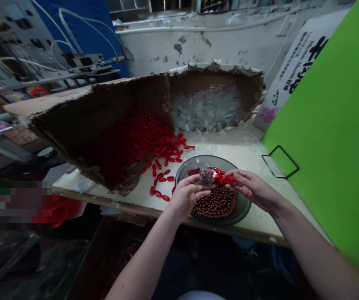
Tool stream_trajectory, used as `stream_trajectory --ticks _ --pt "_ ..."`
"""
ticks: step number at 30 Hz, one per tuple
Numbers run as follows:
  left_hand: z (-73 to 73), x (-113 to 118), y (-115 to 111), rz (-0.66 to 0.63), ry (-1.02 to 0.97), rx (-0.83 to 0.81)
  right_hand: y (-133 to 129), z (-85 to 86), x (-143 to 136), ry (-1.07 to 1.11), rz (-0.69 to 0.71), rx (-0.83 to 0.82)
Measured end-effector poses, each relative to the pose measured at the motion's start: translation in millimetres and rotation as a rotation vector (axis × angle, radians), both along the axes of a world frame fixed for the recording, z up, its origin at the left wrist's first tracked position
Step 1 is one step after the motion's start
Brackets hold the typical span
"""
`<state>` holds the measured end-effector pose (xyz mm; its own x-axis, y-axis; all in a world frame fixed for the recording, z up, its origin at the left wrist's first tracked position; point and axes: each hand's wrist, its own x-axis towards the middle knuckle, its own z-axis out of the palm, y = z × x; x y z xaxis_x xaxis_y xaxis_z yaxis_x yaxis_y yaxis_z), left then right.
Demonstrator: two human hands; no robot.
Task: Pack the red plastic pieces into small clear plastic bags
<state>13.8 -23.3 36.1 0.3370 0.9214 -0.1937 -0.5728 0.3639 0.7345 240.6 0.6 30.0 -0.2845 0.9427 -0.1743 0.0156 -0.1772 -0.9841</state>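
Over a grey bowl [245, 208] near the table's front edge, my left hand [187, 193] grips a small clear container [205, 178] with dark beads inside. My right hand [248, 187] is closed on red plastic pieces [228, 179], just right of the container. Brown beads [218, 202] fill the lower part of the bowl, and more red pieces lie at its back, partly hidden behind my hands.
A torn cardboard box [63, 121] holds a heap of red pieces [145, 137] and many clear containers [207, 106]. Loose red pieces [161, 179] lie left of the bowl. A green panel [332, 121] with a black wire loop [281, 162] stands at right.
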Motion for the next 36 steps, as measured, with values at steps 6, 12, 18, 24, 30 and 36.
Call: stream_trajectory --ticks 6,12,18,24,30,36 --pt "-5.2 2 2 -0.003 0.019 0.006 -4 4.1 -5 -0.003 -0.067 0.08" --pt "-6.5 5 3 0.012 0.066 0.03 -4 3.3 -10 -0.334 -0.119 0.447" --pt "-8.8 8 4 -0.006 0.084 0.082 -9 16.4 -14 -0.414 0.045 0.466" --pt "-17.3 2 6 0.026 0.248 0.159 -3 26.0 -13 -0.574 0.156 0.518" --pt "-20.3 -1 6 0.007 0.336 0.181 0 32.4 -12 -0.541 0.204 0.345" --pt "-27.1 2 1 -0.005 0.375 0.182 -1 28.4 -10 -0.504 0.208 0.29"
